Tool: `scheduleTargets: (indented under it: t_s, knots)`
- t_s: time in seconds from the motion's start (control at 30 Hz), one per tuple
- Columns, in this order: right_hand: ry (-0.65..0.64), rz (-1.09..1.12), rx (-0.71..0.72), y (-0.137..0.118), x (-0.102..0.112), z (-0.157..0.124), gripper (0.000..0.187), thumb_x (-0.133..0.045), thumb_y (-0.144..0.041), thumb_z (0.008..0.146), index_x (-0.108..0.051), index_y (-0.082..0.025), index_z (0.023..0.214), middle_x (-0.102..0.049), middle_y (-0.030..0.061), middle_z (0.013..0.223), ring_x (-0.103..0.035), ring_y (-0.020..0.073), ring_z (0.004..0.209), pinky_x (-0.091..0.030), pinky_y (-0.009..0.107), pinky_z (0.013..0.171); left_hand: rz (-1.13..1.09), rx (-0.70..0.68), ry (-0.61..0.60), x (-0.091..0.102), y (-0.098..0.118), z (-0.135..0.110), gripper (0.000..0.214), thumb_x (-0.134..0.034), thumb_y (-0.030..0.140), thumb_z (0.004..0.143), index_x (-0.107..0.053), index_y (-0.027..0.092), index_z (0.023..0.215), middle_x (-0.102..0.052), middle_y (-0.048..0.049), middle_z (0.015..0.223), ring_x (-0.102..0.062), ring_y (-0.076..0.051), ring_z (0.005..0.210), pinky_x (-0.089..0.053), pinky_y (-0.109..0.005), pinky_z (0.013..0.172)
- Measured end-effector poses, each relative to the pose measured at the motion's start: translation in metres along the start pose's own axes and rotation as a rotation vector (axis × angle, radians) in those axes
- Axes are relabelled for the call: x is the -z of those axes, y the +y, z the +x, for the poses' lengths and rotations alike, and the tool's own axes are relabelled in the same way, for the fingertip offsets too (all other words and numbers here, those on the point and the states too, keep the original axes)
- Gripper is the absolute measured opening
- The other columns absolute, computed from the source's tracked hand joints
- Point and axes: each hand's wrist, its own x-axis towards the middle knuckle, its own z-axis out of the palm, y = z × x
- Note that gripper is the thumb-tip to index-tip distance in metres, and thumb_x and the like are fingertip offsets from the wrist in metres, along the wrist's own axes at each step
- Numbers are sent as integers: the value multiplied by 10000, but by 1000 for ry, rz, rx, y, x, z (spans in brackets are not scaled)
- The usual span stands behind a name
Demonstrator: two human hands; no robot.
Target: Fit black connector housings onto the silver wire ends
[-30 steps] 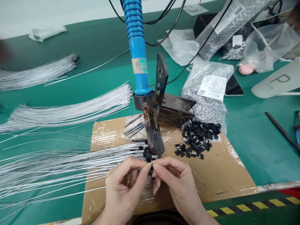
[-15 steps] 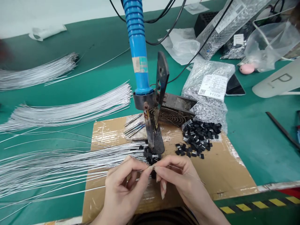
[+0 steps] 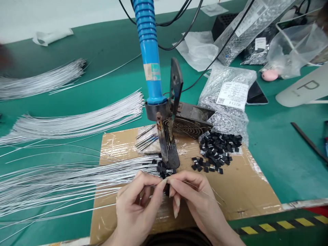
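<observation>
My left hand [image 3: 135,208] and my right hand [image 3: 197,201] meet in a pinch at the front of the cardboard sheet [image 3: 246,191]. Between the fingertips is a thin silvery wire [image 3: 212,195] that trails off to the right. Just behind the fingertips lie several small black parts [image 3: 164,169] on the ends of a wide fan of silvery wires [image 3: 64,181]. A blue-handled soldering iron [image 3: 150,58] stands upright in a dark metal stand [image 3: 170,150] right behind them. A loose heap of black parts [image 3: 217,148] lies to the right of the stand.
More bundles of silvery wire [image 3: 77,121] lie on the green mat [image 3: 282,153] at the left. Bags of parts [image 3: 228,95], clear plastic bags, a phone and black cables crowd the back right. A yellow-and-black striped edge [image 3: 282,225] runs along the front right.
Both hands stay pinched together on the wire and shift only slightly; the right hand's fingers have curled a little lower.
</observation>
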Motion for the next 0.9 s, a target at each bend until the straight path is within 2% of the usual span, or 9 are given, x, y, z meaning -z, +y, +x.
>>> scheduleTargets:
  t_s: [0.13, 0.47, 0.7, 0.8, 0.83, 0.9]
  knots:
    - [3, -8, 5, -1, -1, 0, 193, -861, -351, 891, -845, -173, 819, -743, -1, 682, -633, 69, 447, -554, 170, 469, 11, 1, -12, 1, 1, 0, 112, -750, 172, 920, -761, 230, 825, -704, -3, 694, -572, -137, 575, -408, -254, 514]
    - [84, 77, 47, 7, -15, -2, 193, -885, -379, 851, -868, -188, 825, -743, 6, 679, -606, 63, 453, -536, 173, 475, 32, 8, 61, -5, 2, -3, 114, -754, 171, 907, -768, 244, 821, -734, 10, 725, -658, -142, 640, -502, -234, 584]
    - [95, 124, 37, 12, -20, -2, 192, -891, -399, 838, -876, -208, 823, -718, 5, 647, -582, 76, 494, -555, 187, 504, 15, 62, 80, -7, 5, -4, 94, -761, 206, 915, -766, 233, 825, -741, 16, 699, -658, -138, 621, -507, -225, 585]
    - [57, -66, 109, 2, -7, -4, 253, -801, -474, 917, -884, -241, 968, -747, 32, 747, -617, 124, 531, -552, 247, 491, -2, 124, 81, -4, 6, -1, 102, -763, 219, 908, -754, 218, 806, -725, 10, 688, -644, -134, 604, -493, -217, 565]
    - [59, -205, 176, -4, 0, -5, 284, -743, -491, 962, -878, -250, 1031, -756, 44, 805, -634, 144, 557, -559, 282, 516, -13, 144, 70, -3, 6, 1, 109, -761, 222, 908, -748, 214, 801, -712, 11, 679, -630, -128, 593, -483, -209, 554]
    - [225, -677, 413, -21, 17, -4, 168, -751, -376, 979, -867, -269, 1038, -699, 18, 768, -605, 155, 629, -510, 299, 602, -35, 167, 16, 0, 7, 5, 119, -761, 225, 908, -739, 210, 792, -686, 18, 657, -598, -115, 568, -457, -193, 527]
